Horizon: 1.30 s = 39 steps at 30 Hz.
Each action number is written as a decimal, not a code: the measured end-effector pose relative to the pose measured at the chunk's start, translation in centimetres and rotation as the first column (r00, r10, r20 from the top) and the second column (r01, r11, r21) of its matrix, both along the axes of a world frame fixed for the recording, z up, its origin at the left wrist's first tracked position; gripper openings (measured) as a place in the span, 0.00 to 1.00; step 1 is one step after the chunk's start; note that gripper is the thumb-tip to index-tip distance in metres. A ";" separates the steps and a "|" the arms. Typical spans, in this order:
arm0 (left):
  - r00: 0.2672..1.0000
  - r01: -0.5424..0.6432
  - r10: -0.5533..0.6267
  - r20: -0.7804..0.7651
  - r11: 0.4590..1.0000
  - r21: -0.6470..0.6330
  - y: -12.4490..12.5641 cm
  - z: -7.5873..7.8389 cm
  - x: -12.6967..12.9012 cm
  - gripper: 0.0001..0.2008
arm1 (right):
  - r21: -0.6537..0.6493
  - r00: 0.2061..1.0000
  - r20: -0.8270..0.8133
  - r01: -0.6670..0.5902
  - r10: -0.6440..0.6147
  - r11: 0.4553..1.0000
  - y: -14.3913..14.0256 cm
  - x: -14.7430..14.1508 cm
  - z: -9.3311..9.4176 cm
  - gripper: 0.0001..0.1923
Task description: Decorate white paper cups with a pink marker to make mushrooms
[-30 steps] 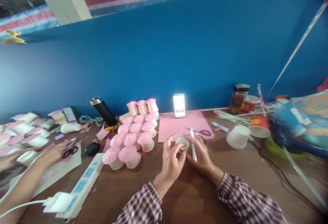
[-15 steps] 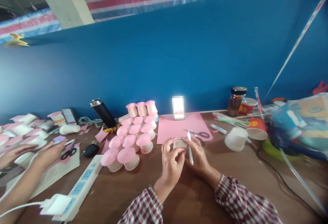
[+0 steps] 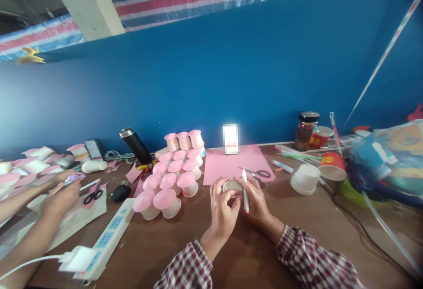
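1. Since the earlier frame, both hands have held their place at the table's near middle; the co-worker's hand (image 3: 62,197) at far left has lifted toward a purple piece.
2. Left of the hands, a white power strip (image 3: 105,238) lies beside a cluster of pink-topped cups (image 3: 172,179).
3. The left hand (image 3: 223,212) pinches the small white cup (image 3: 231,186) between thumb and curled fingers, just below the pink paper sheet (image 3: 231,162).
4. The cup's open end faces roughly up and toward the camera.
5. The right hand (image 3: 257,201) touches the cup's right side, fingers closed around a white pen (image 3: 245,190).
6. The pen's long axis runs nearly upright, one end pointing away toward the scissors (image 3: 259,173).
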<state>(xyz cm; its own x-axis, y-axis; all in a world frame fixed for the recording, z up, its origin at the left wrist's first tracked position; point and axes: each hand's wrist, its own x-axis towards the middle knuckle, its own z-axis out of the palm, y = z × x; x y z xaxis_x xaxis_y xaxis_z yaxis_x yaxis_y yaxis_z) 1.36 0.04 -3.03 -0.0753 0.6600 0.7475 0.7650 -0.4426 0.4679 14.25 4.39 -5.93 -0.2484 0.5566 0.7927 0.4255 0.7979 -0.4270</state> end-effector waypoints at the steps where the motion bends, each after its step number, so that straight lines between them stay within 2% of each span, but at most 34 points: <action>1: 1.000 -0.005 0.005 -0.002 1.000 0.002 0.0 0.1 0.1 0.04 | 0.004 1.000 -0.003 -0.001 0.001 1.000 0.0 0.0 0.0 0.28; 13: 1.000 0.020 -0.020 -0.006 1.000 -0.007 -0.1 -0.1 0.3 0.05 | -0.012 1.000 -0.019 -0.024 0.024 1.000 0.1 0.0 -0.2 0.27; 23: 0.999 -0.049 0.049 0.006 0.997 -0.051 0.0 -0.2 0.4 0.04 | 0.034 0.994 0.009 0.105 -0.105 0.994 -0.3 0.0 -0.4 0.28; 32: 1.000 0.023 -0.023 0.009 0.999 -0.039 -0.3 0.1 0.6 0.07 | 0.060 0.999 0.002 0.054 -0.054 0.997 -0.2 0.1 -0.3 0.29; 39: 0.998 0.061 -0.061 0.000 0.995 -0.078 -0.3 0.2 0.2 0.06 | 0.040 0.999 -0.014 0.051 -0.050 0.998 -0.3 0.1 -0.4 0.29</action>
<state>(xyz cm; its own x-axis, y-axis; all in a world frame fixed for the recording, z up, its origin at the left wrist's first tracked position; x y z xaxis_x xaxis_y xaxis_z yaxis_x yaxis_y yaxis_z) 1.60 -0.28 -2.85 -0.0310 0.7198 0.6935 0.7390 -0.4507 0.5008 14.34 4.12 -6.29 -0.2105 0.5357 0.8177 0.4601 0.7923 -0.4006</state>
